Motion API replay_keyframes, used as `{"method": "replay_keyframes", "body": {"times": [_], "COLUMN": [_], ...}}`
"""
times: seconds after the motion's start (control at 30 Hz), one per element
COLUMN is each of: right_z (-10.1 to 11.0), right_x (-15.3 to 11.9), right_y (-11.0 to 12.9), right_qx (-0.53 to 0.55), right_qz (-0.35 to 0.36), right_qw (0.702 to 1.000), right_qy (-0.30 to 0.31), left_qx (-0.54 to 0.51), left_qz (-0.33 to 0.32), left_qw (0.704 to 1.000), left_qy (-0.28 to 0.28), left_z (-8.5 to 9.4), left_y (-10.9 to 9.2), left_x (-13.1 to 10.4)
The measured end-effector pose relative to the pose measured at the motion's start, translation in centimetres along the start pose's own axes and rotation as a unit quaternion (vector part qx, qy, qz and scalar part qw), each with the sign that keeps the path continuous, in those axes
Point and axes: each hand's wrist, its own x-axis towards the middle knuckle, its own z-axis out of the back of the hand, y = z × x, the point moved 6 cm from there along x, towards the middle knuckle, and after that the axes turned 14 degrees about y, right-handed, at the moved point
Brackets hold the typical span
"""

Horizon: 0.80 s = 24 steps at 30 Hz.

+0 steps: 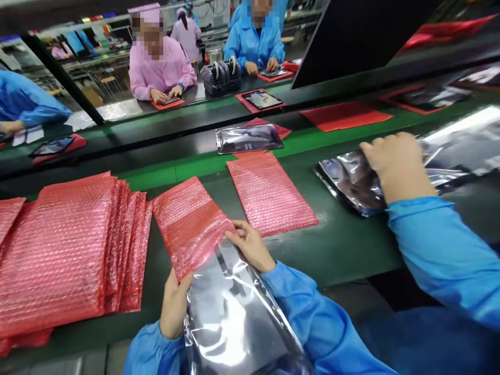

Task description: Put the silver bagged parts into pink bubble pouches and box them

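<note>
My left hand [175, 304] grips the lower left corner of a red bubble-wrap pouch [187, 216], beside a shiny clear-and-dark plastic sleeve [234, 312]. Pinched in my right hand [252, 245] is the pouch's right edge, where the sleeve's top end meets its opening. The sleeve's far end lies at or just under the pouch's edge, and its lower part runs toward my body. Another red bubble pouch [273, 192] lies flat on the dark green bench, just beyond my right hand.
Stacked red pouches [62, 250] fill the left side. At right, a co-worker's hand [398, 161] rests on shiny packed sleeves [347, 179]. A packaged item [250, 138] lies ahead on the green strip [156, 177]. People work across the bench, beneath a dark panel [359, 41].
</note>
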Motion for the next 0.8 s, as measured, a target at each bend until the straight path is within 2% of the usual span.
{"method": "replay_keyframes", "body": {"times": [0.1,0.2,0.23,0.3,0.37,0.47,0.53,0.63,0.8], "right_z": [0.9,2.8,3.3,3.7,3.1,1.1,0.4,0.4,0.7], "right_x": [0.6,-0.3,-0.7,-1.2,-1.4,-0.9,-0.4,0.1,-1.4], "right_y": [-0.2,0.7,0.8,0.6,0.2,-0.3,-0.5,-0.5,0.2], "right_qx": [-0.084,-0.238,-0.261,-0.244,-0.219,-0.171,-0.185,-0.278,-0.385], "right_qz": [0.017,0.053,0.057,0.044,0.032,0.052,0.057,0.023,0.039], "right_qw": [0.996,0.964,0.957,0.965,0.974,0.984,0.981,0.958,0.917], "right_qy": [-0.04,-0.109,-0.115,-0.089,-0.042,0.028,0.008,-0.073,-0.099], "left_qx": [0.007,0.029,0.04,0.065,0.089,0.106,0.106,0.11,0.105], "left_qz": [0.001,0.013,0.019,0.025,0.015,-0.007,-0.012,-0.011,0.004], "left_qw": [1.0,0.999,0.997,0.994,0.993,0.993,0.993,0.993,0.993], "left_qy": [0.02,-0.038,-0.063,-0.088,-0.075,-0.049,-0.043,-0.041,-0.047], "left_z": [-0.5,0.4,0.8,1.3,1.2,0.7,0.4,0.3,0.8], "left_y": [0.1,0.7,0.9,1.0,0.7,0.1,-0.2,-0.3,0.6], "left_x": [-0.5,-1.2,-1.5,-2.0,-2.1,-2.0,-1.9,-1.9,-2.5]}}
